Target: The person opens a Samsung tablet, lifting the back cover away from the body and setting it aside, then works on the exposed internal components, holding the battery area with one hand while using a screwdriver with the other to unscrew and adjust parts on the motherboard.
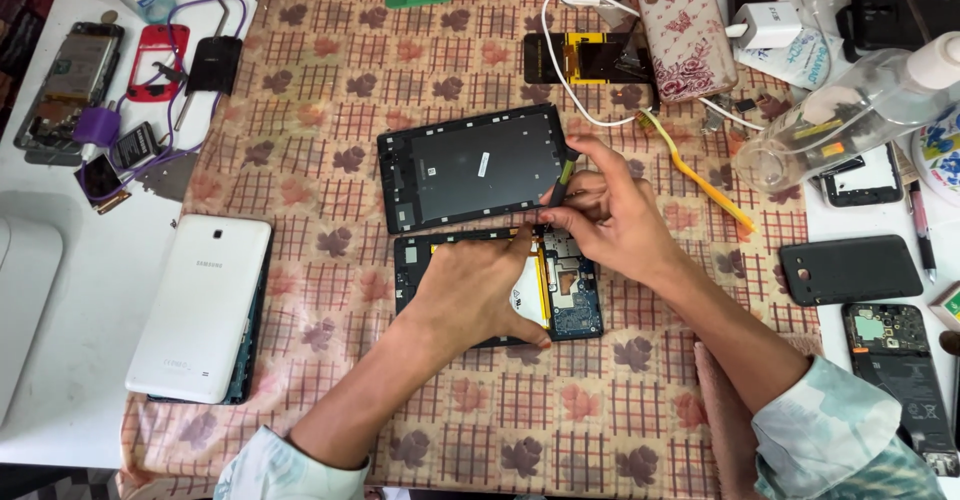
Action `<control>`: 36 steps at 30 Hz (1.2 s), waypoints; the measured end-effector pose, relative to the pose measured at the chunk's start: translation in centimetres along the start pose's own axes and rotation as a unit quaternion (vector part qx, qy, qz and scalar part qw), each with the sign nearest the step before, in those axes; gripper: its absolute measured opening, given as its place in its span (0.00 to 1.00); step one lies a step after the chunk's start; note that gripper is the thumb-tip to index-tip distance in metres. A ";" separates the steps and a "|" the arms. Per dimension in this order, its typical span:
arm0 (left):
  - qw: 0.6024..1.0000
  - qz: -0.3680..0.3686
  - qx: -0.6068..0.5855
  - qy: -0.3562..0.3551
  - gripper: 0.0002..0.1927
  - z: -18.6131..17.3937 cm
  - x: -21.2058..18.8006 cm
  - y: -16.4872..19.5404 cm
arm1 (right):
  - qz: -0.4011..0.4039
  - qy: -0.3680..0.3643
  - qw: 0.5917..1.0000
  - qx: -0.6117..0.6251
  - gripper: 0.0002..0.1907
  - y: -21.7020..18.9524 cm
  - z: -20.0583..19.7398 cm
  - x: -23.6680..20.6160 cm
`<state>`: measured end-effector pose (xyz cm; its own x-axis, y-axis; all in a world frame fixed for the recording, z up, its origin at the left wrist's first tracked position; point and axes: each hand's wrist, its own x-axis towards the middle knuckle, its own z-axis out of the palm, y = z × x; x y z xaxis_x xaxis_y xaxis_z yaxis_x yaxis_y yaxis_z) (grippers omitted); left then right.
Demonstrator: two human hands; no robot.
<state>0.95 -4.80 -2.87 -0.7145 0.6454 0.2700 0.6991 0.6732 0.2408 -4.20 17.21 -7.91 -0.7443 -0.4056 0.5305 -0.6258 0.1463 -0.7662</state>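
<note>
Two hands are busy at the middle of the patterned cloth (330,80). My left hand (478,295) lies flat and spread, palm down, pressing on the opened tablet body (580,305), whose circuit board and pale battery show beside my thumb. My right hand (610,215) is pinched shut around a slim dark prying tool with a green tip (563,175), held upright at the seam where the tablet body meets the black screen frame (470,165). That frame lies face down just above the body, touching it along one long edge.

Just right of my right hand a yellow-orange tool (700,175) lies slanted on the cloth. Beyond the frame sit a dark screen part with yellow flex (585,58), a white cable (552,60) and a floral phone cover (685,28). A clear plastic bottle (850,110) lies further right, with a black phone back cover (850,270) and an opened phone (900,380) below it. Well to the left rests a white tablet (203,305), back up, and at the far left corner are phone parts, among them a red phone frame (158,60).
</note>
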 end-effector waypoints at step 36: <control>0.983 -0.175 -0.021 -0.049 0.56 1.1 0.6 -0.5 | 0.013 0.015 0.999 0.043 0.37 -0.6 1.2 0.4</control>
<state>0.18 -4.32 -3.87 -0.9092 0.4098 0.0732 0.4089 0.8463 0.3415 -3.88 15.85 -7.65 -0.7675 -0.3747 0.5201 -0.5852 0.0783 -0.8071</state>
